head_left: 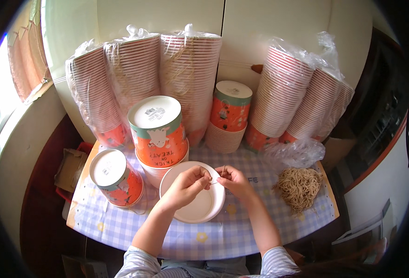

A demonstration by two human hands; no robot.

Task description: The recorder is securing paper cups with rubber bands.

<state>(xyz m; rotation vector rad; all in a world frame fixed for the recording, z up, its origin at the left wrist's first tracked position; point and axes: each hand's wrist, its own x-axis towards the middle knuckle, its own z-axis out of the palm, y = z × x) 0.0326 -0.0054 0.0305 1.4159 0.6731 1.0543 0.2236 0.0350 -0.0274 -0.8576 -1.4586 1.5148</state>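
Both my hands are pinched close together over the rim of a white paper bucket (200, 211), whose open mouth faces up. A short, thin piece of tan string (224, 170) sticks up at my right hand (236, 181), and a pale length of it seems to run between the fingertips. My left hand (189, 184) is closed at the string's other end, over the bucket's inside. To the right lies a loose heap of tan strings (299, 187). Left of the bucket an orange bucket (126, 183) rests upside down, a string trailing by its rim.
Behind stand an upside-down stack of orange buckets (160, 146) and a smaller stack (230, 109). Tall plastic-wrapped stacks (190, 74) line the wall on the left, more (283, 88) on the right. Crumpled clear plastic (295, 153) lies by the strings. A checked cloth (167, 238) covers the table.
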